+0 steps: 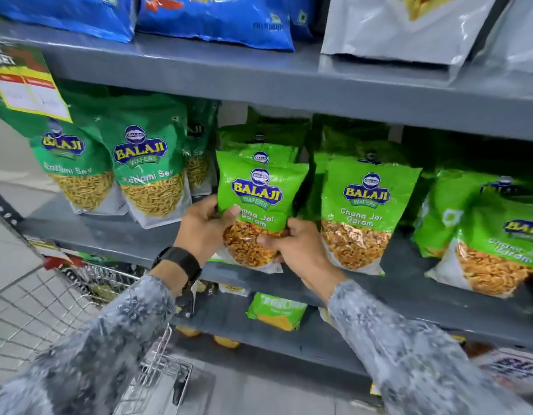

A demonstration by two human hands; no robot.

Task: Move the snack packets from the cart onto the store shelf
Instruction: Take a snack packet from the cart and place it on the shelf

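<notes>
Snack packet (260, 205) upright on shelf (379, 283), both hands' grip closed around it

The packet (260, 205) in the middle is bright lime green with a yellow-and-blue logo and an orange-brown window. The packet to its right (365, 211) has the same colours. On the left, two packets (148, 163) are darker green with yellow contents. The shelf (289, 82) is plain grey. Far above, the bags (217, 19) are blue. The sleeves (409, 348) carry a mottled grey-blue print, and the left wrist's watch (181, 262) is black.
</notes>
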